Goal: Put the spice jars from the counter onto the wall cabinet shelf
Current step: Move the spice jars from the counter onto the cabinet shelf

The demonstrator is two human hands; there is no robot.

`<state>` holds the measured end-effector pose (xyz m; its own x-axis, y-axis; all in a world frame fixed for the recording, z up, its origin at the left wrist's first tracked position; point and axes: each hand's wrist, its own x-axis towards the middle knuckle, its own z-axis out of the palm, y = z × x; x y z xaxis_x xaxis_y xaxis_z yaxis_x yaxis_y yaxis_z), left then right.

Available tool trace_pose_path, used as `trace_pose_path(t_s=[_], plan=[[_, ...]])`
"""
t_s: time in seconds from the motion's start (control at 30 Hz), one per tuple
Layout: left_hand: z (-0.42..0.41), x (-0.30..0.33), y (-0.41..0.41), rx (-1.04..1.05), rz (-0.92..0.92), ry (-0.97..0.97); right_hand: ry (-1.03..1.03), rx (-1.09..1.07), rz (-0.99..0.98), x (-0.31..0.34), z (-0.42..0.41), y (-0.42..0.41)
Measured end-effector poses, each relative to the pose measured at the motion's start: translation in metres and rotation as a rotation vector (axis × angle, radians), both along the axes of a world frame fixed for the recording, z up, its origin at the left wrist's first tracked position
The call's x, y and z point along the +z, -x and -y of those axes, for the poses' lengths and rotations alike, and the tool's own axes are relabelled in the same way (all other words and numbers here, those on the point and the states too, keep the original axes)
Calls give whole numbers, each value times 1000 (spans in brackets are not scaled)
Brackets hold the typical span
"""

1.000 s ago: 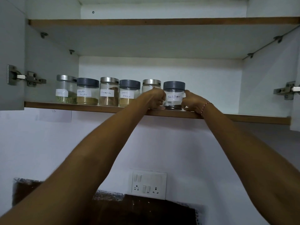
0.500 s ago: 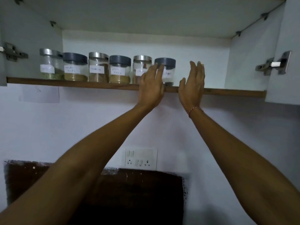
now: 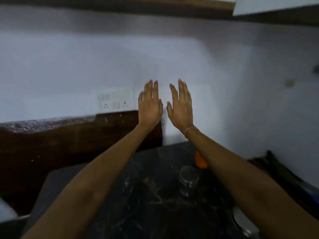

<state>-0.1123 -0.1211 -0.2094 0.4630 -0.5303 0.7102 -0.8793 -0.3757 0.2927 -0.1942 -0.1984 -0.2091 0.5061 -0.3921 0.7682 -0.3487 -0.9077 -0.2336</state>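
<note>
Hovering empty-fingered, left hand (image 3: 150, 105) and right hand (image 3: 180, 107) flank no jar.

Your view takes in the counter (image 3: 155, 204), a dark slab with pale marbled streaks, running from the wall toward you under both forearms. Of the wall cabinet shelf (image 3: 120, 6) you see only its brown wooden front edge, a blurred strip across the top of the frame, high above the counter. You can see no spice jars on that strip or anywhere on the counter; whatever stands on the shelf lies beyond the top edge of your view.
</note>
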Motion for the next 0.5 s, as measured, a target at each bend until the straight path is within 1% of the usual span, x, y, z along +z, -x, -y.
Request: trace_pose_path(t_s=[0.1, 0.2, 0.27, 0.37, 0.43, 0.5], plan=[[-9, -64, 45, -112, -218, -32, -88, -47, -82, -66, -3, 46], [-16, -129, 78, -209, -349, -189, -174, -174, -229, -129, -2, 96], [-17, -164, 92, -271, -428, -296, -223, -218, -306, -162, 1, 126], [-13, -201, 108, -333, -568, -405, -365, -168, -384, -194, 9, 155], [-9, -217, 116, -356, -647, -424, -452, -91, -446, -211, 13, 163], [-6, -229, 122, -370, -691, -458, -591, -21, -519, -225, 14, 163]])
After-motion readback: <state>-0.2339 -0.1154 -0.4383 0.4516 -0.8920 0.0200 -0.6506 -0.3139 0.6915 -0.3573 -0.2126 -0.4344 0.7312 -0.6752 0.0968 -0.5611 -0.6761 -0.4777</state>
